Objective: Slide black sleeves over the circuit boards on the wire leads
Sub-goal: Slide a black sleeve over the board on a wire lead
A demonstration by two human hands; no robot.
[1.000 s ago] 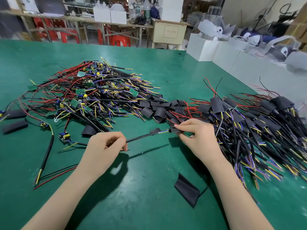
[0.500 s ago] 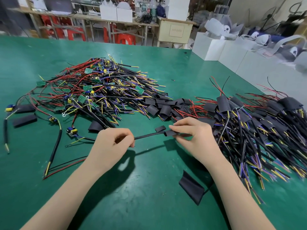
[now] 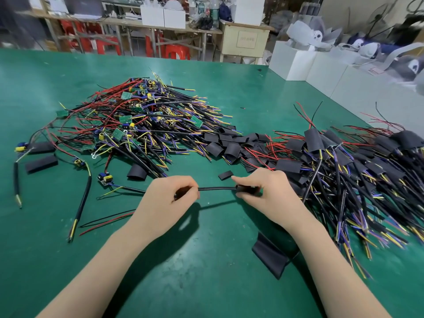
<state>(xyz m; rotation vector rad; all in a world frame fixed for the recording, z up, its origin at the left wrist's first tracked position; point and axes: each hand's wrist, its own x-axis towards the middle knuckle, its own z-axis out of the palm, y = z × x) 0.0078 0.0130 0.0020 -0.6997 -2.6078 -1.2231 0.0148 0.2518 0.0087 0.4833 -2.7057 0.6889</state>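
Observation:
A black cable lead (image 3: 216, 188) stretches between my two hands above the green table (image 3: 206, 283). My left hand (image 3: 168, 198) grips its left end, fingers curled round it. My right hand (image 3: 259, 193) pinches a black sleeve (image 3: 246, 188) threaded on the lead's right part. The circuit board on this lead is hidden by my hands. A pile of bare green boards with wires (image 3: 137, 120) lies at back left. A heap of sleeved leads (image 3: 344, 168) spreads on the right.
Loose black sleeves (image 3: 229, 145) lie between the two piles, one small piece (image 3: 225, 175) just beyond my hands, and a flat one (image 3: 270, 255) under my right forearm. Stray leads (image 3: 82, 203) and sleeves (image 3: 41, 163) lie at left. White boxes (image 3: 298, 63) line the table's right side.
The sleeve in my right hand has slid leftward along the lead, covering the coloured wire ends seen before. Both hands have drawn closer together; the view has shifted a little.

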